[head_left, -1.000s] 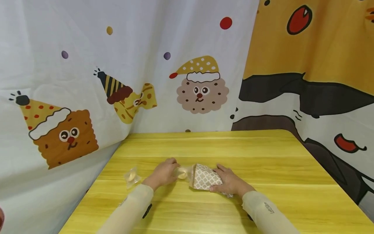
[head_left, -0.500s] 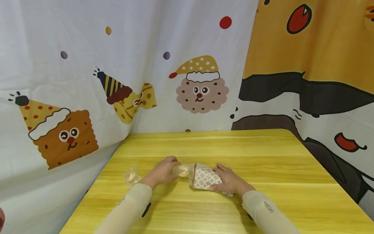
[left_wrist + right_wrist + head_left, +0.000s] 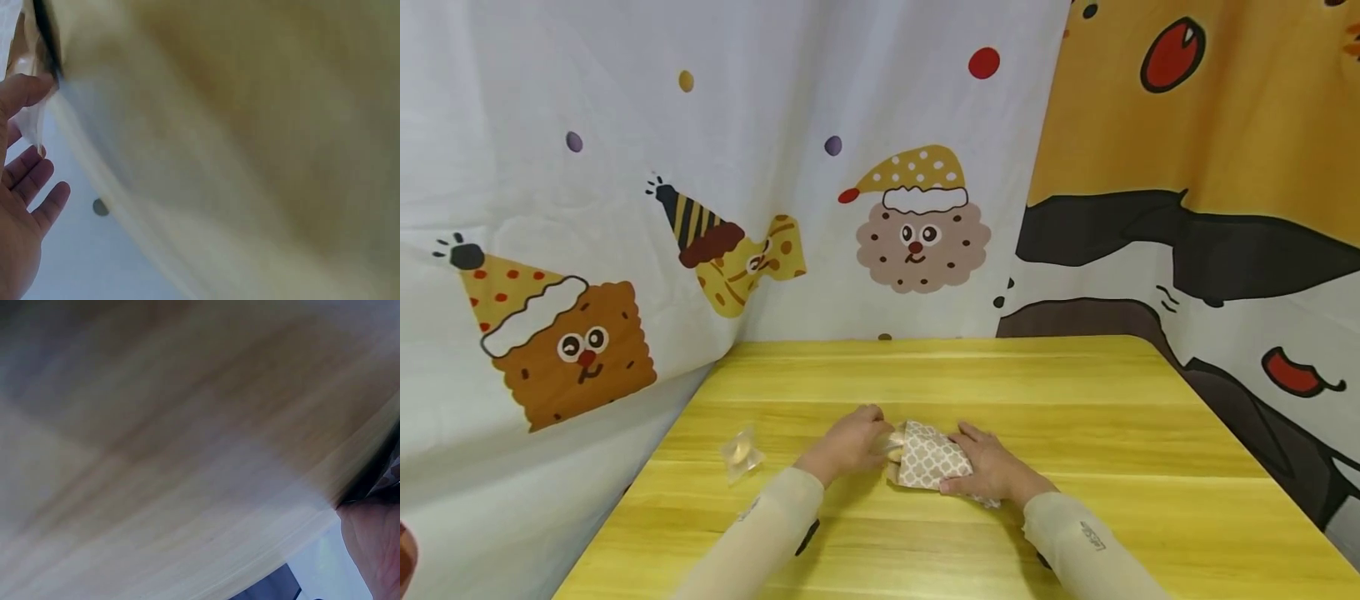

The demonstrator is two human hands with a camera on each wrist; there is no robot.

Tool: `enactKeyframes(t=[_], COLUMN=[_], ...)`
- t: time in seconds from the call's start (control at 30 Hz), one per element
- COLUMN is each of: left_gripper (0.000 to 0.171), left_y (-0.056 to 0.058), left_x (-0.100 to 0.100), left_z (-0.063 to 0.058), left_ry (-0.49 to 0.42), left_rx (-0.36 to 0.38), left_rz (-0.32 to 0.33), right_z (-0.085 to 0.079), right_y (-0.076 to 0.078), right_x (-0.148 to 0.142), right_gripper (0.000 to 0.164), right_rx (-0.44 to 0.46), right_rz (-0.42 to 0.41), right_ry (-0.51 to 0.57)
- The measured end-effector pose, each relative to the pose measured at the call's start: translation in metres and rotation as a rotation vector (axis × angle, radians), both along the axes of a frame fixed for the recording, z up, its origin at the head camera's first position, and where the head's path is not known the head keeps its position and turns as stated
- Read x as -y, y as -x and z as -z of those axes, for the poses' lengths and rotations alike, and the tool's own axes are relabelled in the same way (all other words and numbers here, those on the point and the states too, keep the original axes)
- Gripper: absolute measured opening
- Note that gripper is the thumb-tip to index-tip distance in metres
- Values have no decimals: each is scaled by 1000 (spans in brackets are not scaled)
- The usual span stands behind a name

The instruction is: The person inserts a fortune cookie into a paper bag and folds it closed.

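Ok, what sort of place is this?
Possibly a screened-off play or filming corner: cartoon-printed fabric hangs behind and beside a wood-grain table, with a patterned bag on top.

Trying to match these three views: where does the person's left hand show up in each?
Head: the left hand is just below centre, at the patterned bag's left end.
Left wrist: along the left edge, thumb and fingers in view.
Right wrist: not in it; the lower right corner shows the right hand.
Shared landmark: the wood-grain table.
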State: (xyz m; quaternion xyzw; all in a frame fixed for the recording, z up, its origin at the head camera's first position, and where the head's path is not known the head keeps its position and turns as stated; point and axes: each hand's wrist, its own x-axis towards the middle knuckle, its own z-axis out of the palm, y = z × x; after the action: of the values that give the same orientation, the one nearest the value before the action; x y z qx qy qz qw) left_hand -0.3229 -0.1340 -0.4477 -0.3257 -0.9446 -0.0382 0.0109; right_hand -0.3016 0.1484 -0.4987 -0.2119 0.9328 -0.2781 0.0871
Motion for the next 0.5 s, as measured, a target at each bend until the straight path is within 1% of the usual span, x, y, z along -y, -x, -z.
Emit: enactKeyframes(t=[0.1,0.17,0.27,0.37,0.43,0.5], left_gripper=[53,59,66,64,62,57], left_y=[-2,-4,-10,-17,-21,-22], left_x=[-2,2,12,19,19,14], left_z=[11,16,19,19,18,18], left_ry=[-82,-163,-337,-535,-673,-797], left_rx=[52,107,232,355,424,472], left_rz=[-23,-65,-157,-244,-305,-371], right_z=[2,4,3,2,2,2], right_y=[-1,-1,0,0,0,-1], right_x=[-2,-3,-2,-2,-2,-2], right_gripper=[96,96,96,96,96,96], right_rx=[-1,-1,3,4,3,6], right_rz=[-6,-3,5,3,-3,-5], right_ry=[-1,4,3,7,8,14])
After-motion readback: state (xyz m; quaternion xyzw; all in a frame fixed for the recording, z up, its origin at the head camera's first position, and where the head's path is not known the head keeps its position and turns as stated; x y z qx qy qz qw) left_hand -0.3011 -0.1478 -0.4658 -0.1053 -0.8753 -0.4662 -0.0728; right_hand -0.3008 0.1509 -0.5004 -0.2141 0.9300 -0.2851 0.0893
